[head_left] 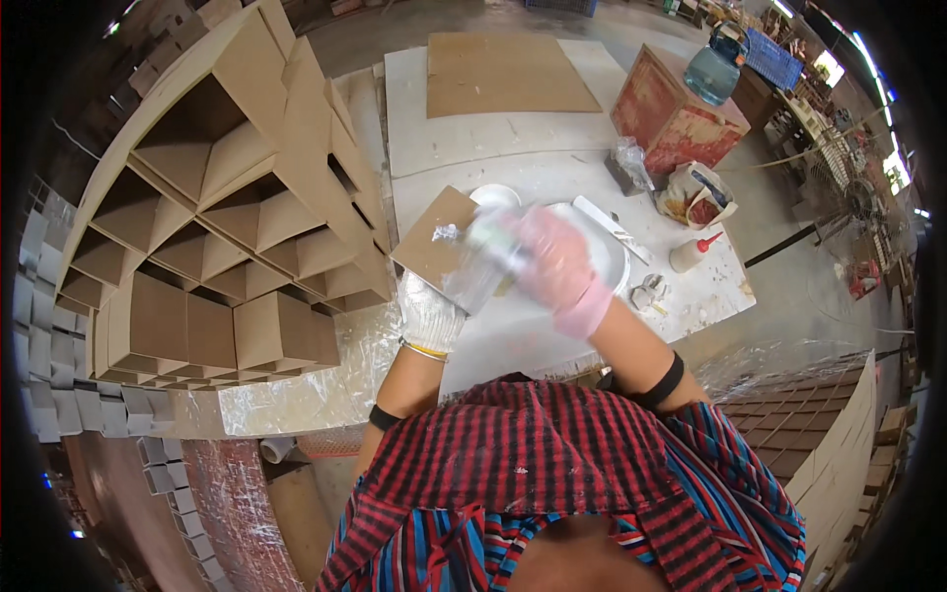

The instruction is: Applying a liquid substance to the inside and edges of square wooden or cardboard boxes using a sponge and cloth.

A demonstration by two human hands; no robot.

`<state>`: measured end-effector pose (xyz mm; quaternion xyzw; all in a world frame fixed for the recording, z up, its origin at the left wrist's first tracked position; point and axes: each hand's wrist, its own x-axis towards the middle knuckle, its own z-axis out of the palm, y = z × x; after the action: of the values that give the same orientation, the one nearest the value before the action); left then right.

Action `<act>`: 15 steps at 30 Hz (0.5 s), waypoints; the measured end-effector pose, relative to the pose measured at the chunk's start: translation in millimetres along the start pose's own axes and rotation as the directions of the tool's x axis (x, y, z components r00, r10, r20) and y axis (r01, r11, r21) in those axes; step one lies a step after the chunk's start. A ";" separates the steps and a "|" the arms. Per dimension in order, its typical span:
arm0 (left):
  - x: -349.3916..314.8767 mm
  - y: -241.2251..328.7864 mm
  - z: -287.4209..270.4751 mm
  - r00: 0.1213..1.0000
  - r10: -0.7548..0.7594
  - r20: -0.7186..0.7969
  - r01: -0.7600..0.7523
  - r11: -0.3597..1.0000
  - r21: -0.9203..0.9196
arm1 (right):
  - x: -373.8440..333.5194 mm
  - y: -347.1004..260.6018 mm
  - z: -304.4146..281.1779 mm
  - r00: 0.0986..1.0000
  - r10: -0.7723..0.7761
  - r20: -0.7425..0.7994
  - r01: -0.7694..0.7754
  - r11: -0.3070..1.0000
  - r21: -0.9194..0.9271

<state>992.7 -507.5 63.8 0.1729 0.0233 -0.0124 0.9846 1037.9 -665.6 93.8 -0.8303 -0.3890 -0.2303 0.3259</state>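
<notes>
My left hand (430, 314), in a white knit glove, grips a small brown cardboard box (431, 240) from below, its fingers mostly hidden behind it. A white smear marks the box's brown face. My right hand (557, 261), in a pink glove, is blurred by motion at the box's right side. Its fingers look closed round a pale, whitish-green thing (496, 240), too smeared to name. Just beyond the hands stands a small white bowl (495, 194). A white tray (619, 266) lies partly behind my right hand.
Stacked open cardboard boxes (212, 212) rise at the left. On the white table (493, 143) are a cardboard sheet (503, 74), a red-tipped glue bottle (691, 254), a white tub (696, 194) and a white strip (610, 227). A water jug (712, 74) stands on a red box (681, 113); a fan (858, 197) is at right.
</notes>
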 end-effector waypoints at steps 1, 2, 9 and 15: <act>-6.0 1.1 9.7 1.000 0.017 -0.003 -0.017 1.000 -0.002 | 0.7 9.8 -0.3 0.992 0.114 -0.055 -0.118 0.991 -0.063; -7.5 0.2 15.6 0.997 0.014 -0.076 -0.015 1.000 -0.019 | -0.5 4.8 -2.5 0.992 0.113 -0.054 -0.117 0.991 -0.065; 11.9 -3.7 -43.3 0.899 0.020 0.438 -0.009 1.000 -0.027 | -14.1 -50.5 3.4 0.966 -0.004 0.260 0.020 0.998 -0.057; -10.5 7.9 -1.2 0.993 -0.119 -0.006 0.119 0.993 -0.008 | -3.7 0.9 -22.0 0.977 0.166 -0.134 -0.166 0.986 0.006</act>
<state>982.4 -499.5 65.9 0.1673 0.0366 -0.0703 0.9827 1033.6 -683.7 106.1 -0.8433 -0.2949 -0.2588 0.3674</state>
